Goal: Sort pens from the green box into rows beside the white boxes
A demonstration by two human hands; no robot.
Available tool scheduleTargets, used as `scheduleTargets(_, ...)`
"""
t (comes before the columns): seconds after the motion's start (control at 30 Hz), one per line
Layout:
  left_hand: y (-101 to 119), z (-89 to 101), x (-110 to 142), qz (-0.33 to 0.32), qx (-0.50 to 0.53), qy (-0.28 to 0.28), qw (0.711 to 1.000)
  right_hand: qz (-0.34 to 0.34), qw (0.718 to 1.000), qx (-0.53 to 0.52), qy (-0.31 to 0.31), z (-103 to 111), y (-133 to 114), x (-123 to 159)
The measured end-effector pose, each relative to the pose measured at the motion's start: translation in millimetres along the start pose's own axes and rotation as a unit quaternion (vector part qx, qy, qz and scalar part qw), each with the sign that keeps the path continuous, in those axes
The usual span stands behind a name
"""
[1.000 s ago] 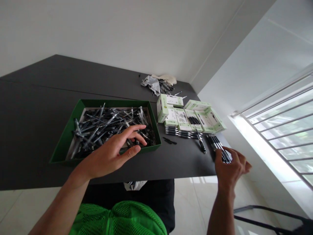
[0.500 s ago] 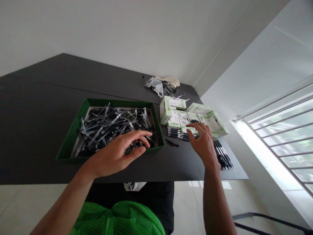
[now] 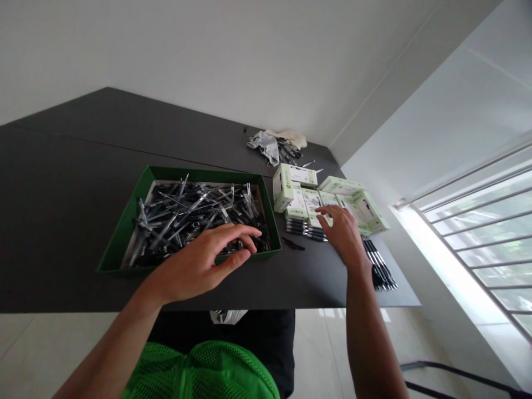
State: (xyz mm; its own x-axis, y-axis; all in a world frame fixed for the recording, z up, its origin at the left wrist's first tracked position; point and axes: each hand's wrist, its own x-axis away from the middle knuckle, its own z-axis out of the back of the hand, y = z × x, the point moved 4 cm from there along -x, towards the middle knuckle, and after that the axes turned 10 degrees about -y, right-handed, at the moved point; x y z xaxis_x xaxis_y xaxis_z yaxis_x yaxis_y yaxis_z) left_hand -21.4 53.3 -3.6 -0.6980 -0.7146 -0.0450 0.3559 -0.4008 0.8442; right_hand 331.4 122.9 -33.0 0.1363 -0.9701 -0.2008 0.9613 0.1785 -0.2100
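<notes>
My left hand [image 3: 211, 257] hovers over the front right part of a green box [image 3: 272, 221], its fingers apart and nothing in them. Inside that box lies a jumbled heap of clear and black pens [image 3: 187, 208]. Over the light green cartons, my right hand [image 3: 341, 230] is held with thumb and fingers apart and no object visible in it. Below its fingertips, a row of pens [image 3: 297, 226] sticks out in front of a closed-looking carton [image 3: 296, 205]. An open carton [image 3: 374, 213] stands just beyond the right hand, which hides part of the cartons.
A dark pen part [image 3: 293, 244] lies between the green box and my right hand. Several pens [image 3: 380, 266] are lined up near the table's right end. Grey and cream cloths [image 3: 266, 145] rest on more pens at the back. A barred window [image 3: 490, 233] is at the right.
The right hand has moved slightly left and down over the cartons. The left hand stays nearly in place. The view has shifted a little.
</notes>
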Motion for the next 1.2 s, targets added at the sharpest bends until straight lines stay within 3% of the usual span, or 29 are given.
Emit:
scheduleTargets(0.23,1,0.2,0,-0.004,-0.008,0.011,1.000,0.050,0.994,-0.099,-0.022,3,-34,43)
scheduleTargets(0.3,0,-0.3,0,-0.005,-0.012,0.011,1.000,0.046,0.994,-0.098,-0.004,4,-39,59)
scheduleTargets(0.37,-1,-1.1,1,-0.006,-0.013,0.007,1.000,-0.003,0.996,-0.065,0.062,8,-29,71)
scheduleTargets(0.47,-1,-2.1,1,-0.005,-0.016,0.001,1.000,-0.131,0.981,-0.008,0.142,13,5,86)
scheduleTargets(0.6,0,-1.4,0,-0.001,-0.021,0.005,1.000,-0.244,0.965,0.016,0.093,5,39,95)
scheduleTargets(0.73,3,-0.7,-2,-0.007,-0.007,0.015,1.000,-0.277,0.958,0.032,0.067,-6,43,103)
scheduleTargets(0.8,5,1.2,0,-0.023,0.010,0.042,0.999,-0.279,0.957,0.034,0.067,-9,41,105)
scheduleTargets(0.9,7,11.2,9,-0.050,0.046,0.130,0.989,-0.275,0.957,0.030,0.084,-8,38,105)
scheduleTargets(1.0,3,28.5,24,-0.031,0.004,0.193,0.981,-0.238,0.961,0.002,0.139,2,28,102)
scheduleTargets(1.2,-30,68.5,30,0.026,-0.256,0.058,0.965,-0.089,0.957,-0.087,0.262,34,-17,79)
